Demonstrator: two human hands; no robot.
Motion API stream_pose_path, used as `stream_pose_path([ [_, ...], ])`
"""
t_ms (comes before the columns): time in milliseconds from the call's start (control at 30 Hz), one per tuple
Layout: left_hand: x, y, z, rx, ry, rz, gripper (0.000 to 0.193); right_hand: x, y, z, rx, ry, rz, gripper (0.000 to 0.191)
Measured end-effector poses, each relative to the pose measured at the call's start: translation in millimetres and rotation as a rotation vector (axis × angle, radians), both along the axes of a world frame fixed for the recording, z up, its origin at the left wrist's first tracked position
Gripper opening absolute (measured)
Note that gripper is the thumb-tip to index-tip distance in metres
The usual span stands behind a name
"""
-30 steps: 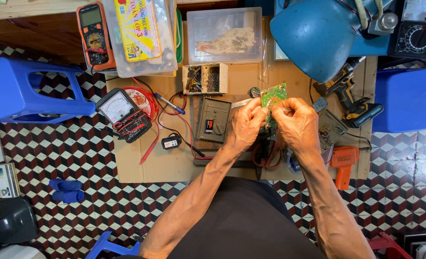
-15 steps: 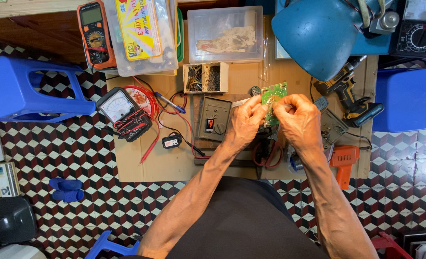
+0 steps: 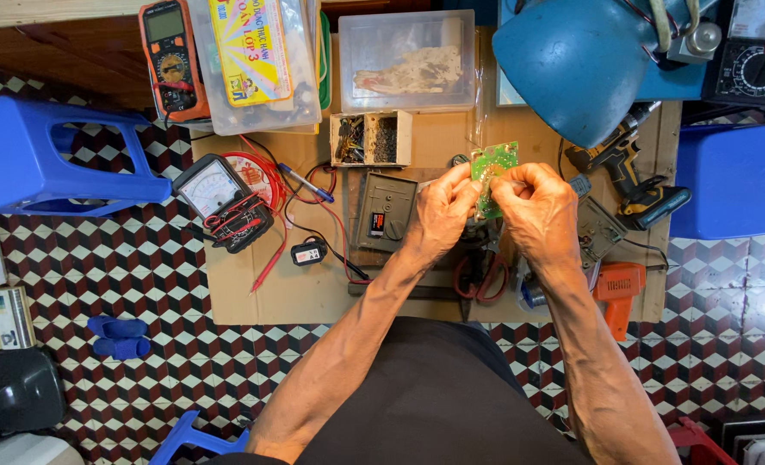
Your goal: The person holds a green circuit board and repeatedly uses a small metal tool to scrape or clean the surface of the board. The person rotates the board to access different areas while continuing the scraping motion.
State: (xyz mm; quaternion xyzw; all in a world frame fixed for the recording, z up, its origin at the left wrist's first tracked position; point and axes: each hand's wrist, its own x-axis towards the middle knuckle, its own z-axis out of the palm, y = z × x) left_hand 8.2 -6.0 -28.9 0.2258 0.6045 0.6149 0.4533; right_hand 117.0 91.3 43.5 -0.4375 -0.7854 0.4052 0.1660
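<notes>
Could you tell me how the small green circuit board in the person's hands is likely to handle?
The small green circuit board, pinched between left hand and right hand, keeps flat, so probably stiff. Fingertips alone carry it: likely light. It looks thin, perhaps fragile.

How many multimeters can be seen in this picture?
3. An orange digital multimeter lies at top left, an analog multimeter with red leads lies left of the hands, and a black analog multimeter sits at the top right corner. Others may be hidden.

Circuit board (image 3: 494, 164) between both hands, above the workboard (image 3: 313, 293), lamp (image 3: 572, 69) right, meter (image 3: 219, 194) left, perhaps scissors (image 3: 481, 280) beneath.
</notes>
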Motion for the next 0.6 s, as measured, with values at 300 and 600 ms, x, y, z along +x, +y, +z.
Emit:
stream_pose_path([
  [300, -9, 6, -4, 0.016, -0.118, -0.01, 0.03, -9, 6, -6, -0.053, -0.025, -0.033, 0.021],
  [600, -16, 4, 7, -0.01, -0.03, -0.039, 0.036, -13, 10, -6, -0.067, -0.049, 0.02, 0.023],
])
